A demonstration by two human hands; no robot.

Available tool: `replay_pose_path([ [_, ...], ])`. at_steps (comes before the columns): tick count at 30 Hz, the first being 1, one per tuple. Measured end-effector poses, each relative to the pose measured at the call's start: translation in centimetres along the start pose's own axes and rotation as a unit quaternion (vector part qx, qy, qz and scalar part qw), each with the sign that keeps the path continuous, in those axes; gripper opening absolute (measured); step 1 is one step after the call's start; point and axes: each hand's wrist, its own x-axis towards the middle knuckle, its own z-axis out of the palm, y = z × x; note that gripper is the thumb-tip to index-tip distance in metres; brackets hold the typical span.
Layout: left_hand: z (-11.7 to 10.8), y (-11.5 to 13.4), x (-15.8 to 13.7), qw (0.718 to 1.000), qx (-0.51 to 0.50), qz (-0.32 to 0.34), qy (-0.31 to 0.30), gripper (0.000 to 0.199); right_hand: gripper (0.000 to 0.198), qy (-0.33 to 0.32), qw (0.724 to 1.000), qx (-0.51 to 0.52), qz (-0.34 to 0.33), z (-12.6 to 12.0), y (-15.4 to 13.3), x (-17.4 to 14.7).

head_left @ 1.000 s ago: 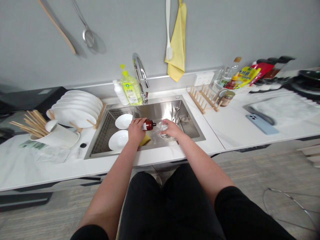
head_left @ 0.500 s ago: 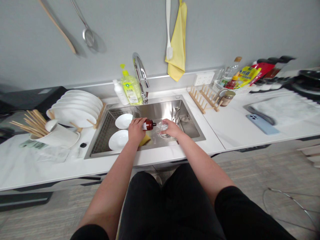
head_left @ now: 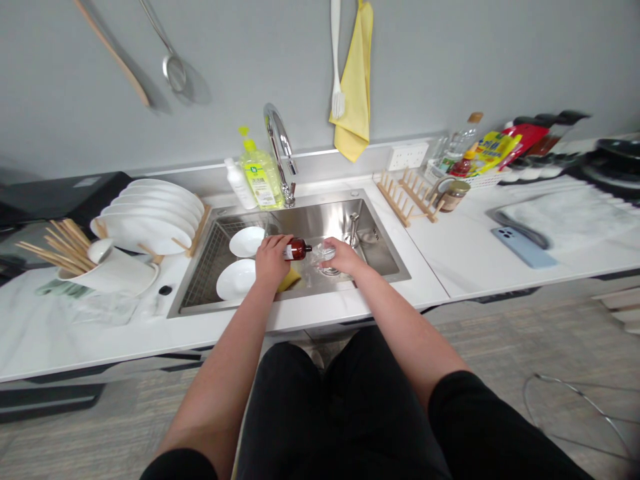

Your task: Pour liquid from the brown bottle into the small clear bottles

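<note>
At the far left of the pale marbled worktop (head_left: 30, 333), thin wooden chopsticks (head_left: 65, 243) lean in a white oval caddy (head_left: 120, 273), with a small round black piece (head_left: 165, 291) lying near it. Behind the caddy, large white plates (head_left: 145, 227) stand in a row. Next comes the stainless-steel sink (head_left: 333, 217), its left part fitted with a dark wire basket (head_left: 200, 287) that holds two round white dishes.

Over the middle of the sink, the left hand (head_left: 271, 260) has its fingers wrapped around the body of a brown bottle with a white label and black neck (head_left: 297, 249). The bottle lies tipped nearly level, neck to the right. It is probably smooth, fairly light and slippery if wet; the labelled body is the sound place to hold it, leaving the neck free. Below it is a piece of yellow cloth or sponge (head_left: 289, 280).

Just right of the neck, with a small gap between, the right hand (head_left: 342, 257) has its fingers curled around a small clear container (head_left: 324, 253). Glass or plastic, I cannot tell; it is likely light and perhaps fragile, best gripped gently around its side, rim kept free.
</note>
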Motion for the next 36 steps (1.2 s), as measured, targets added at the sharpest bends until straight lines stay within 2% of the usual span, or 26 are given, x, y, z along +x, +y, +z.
replay_pose_path([
  [16, 0.1, -0.08, -0.07, 1.0, 0.003, 0.008, 0.008, 0.073, 0.081, 0.001, 1.0, 0.006, 0.005, 0.32, 0.47, 0.16],
  [36, 0.02, -0.04, -0.09, 1.0, 0.009, 0.013, 0.01, 0.074, 0.078, -0.001, 1.0, 0.001, -0.002, 0.23, 0.27, 0.1],
])
